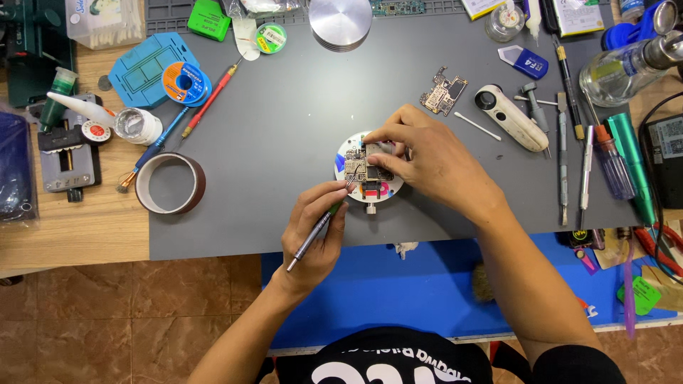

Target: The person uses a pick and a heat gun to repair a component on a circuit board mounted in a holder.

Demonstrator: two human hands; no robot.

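Note:
A small circuit board (358, 166) is clamped on a round white holder (342, 156) in the middle of the grey mat (284, 121). My left hand (313, 231) grips a thin metal tool with a green collar (316, 231) like a pen, its tip resting on the board. My right hand (427, 160) lies over the right side of the holder, fingertips pressing on the board and the fixture's edge. Part of the board is hidden under those fingers.
A second bare circuit board (443, 91) lies up right beside a white handheld magnifier (509, 115) and a cotton swab (478, 126). Screwdrivers and tweezers (585, 174) line the right edge. A brown tape roll (171, 183), solder spool (185, 82), brush (151, 151) and small jar (138, 126) sit left.

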